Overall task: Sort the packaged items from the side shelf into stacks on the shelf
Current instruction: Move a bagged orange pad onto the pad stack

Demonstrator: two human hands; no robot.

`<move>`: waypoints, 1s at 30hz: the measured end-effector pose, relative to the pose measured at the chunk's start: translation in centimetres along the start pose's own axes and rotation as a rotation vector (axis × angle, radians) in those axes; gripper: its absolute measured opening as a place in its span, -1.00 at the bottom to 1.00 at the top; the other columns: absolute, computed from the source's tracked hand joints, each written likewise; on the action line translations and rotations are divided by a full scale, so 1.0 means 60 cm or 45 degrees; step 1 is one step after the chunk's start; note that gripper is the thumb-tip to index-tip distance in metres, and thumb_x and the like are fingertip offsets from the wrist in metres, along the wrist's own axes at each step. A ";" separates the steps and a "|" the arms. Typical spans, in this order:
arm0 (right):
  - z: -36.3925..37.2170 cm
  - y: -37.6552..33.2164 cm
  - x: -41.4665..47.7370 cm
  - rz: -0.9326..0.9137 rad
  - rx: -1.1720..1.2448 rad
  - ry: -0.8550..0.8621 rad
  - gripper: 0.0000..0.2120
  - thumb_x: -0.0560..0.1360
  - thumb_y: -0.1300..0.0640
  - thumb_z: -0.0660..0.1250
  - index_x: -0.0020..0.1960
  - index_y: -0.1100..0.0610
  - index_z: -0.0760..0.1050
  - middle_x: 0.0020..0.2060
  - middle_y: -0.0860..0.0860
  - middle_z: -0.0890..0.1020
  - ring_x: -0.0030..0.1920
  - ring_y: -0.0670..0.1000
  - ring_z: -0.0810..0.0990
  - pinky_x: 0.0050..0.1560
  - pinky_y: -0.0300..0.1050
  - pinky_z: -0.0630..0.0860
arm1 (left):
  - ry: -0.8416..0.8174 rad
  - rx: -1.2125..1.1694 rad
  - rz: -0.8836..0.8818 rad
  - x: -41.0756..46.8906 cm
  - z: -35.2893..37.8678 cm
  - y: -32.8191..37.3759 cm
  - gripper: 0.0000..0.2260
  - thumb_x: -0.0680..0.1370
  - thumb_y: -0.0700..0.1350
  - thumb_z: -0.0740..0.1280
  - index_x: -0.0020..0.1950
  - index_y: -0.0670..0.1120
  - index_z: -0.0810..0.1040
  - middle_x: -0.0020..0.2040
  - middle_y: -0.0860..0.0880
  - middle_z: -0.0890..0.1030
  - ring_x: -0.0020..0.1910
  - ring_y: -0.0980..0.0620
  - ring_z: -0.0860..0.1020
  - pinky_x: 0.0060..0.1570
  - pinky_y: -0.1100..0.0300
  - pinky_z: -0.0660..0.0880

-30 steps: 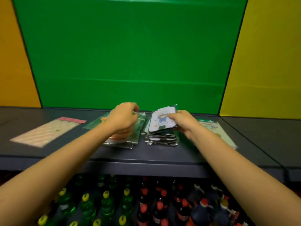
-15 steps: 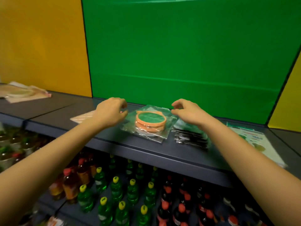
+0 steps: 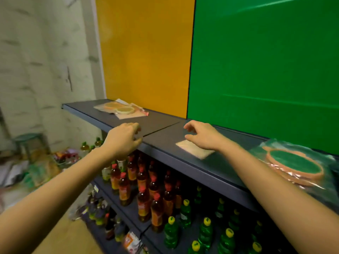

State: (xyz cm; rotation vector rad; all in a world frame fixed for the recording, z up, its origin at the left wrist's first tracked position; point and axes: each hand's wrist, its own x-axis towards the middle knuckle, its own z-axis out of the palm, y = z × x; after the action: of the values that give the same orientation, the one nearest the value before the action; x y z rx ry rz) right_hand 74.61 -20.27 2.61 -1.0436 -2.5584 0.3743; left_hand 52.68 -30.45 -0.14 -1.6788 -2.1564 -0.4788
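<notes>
Head view has swung left: the sorted stack (image 3: 293, 164) now lies well right of the right hand (image 3: 203, 137), the unsorted pile (image 3: 121, 110) beyond the left hand (image 3: 122, 140). Both hands hang loose and empty, so I'd say another fetch is next.

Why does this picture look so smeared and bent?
Head view: motion blur smears the bagged orange-rimmed discs at right and the floor clutter at left; the wide lens stretches the shelf; soft glare streaks the green panel; the bottles below sit in dim shade.
</notes>
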 end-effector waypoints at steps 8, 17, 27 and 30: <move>0.138 -0.161 0.208 -0.008 0.063 -0.065 -0.61 0.54 0.01 0.22 0.35 0.06 0.37 0.31 0.04 0.49 0.26 0.07 0.50 0.27 0.01 0.43 | 0.029 0.015 -0.012 0.024 0.029 -0.217 -0.72 0.54 0.01 0.22 0.18 -0.10 0.47 0.13 -0.07 0.59 0.09 -0.06 0.53 -0.17 0.15 0.40; 0.238 -0.238 0.390 0.113 0.146 -0.121 -0.62 0.52 0.02 0.24 0.30 0.13 0.40 0.28 0.09 0.50 0.28 0.10 0.45 0.30 -0.02 0.38 | 0.040 -0.086 -0.058 0.062 0.076 -0.380 -0.75 0.56 0.03 0.21 0.16 -0.06 0.47 0.08 -0.02 0.59 0.03 0.01 0.53 -0.21 0.26 0.35; 0.287 -0.232 0.622 0.268 0.153 -0.035 -0.85 0.54 0.10 0.21 -0.02 0.15 0.49 0.06 0.15 0.55 0.06 0.12 0.50 -0.22 -0.13 0.36 | 0.080 -0.172 -0.075 0.216 0.174 -0.519 -0.71 0.56 0.05 0.21 0.22 -0.05 0.46 0.14 0.01 0.58 0.11 0.03 0.52 -0.01 0.16 0.47; 0.288 -0.225 0.687 0.411 0.114 -0.045 -0.49 0.55 -0.09 0.19 0.39 0.18 0.35 0.38 0.16 0.42 0.36 0.17 0.39 0.23 -0.03 0.36 | 0.026 -0.171 -0.061 0.293 0.201 -0.552 -0.70 0.55 0.06 0.21 0.22 -0.04 0.46 0.16 0.00 0.57 0.14 0.02 0.52 0.06 0.08 0.52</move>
State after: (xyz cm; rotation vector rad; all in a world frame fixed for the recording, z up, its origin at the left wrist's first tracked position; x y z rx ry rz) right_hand 31.60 -2.18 1.05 -1.4297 -2.3768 0.5889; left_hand 15.60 -17.57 -3.61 -1.6866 -2.1975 -0.6654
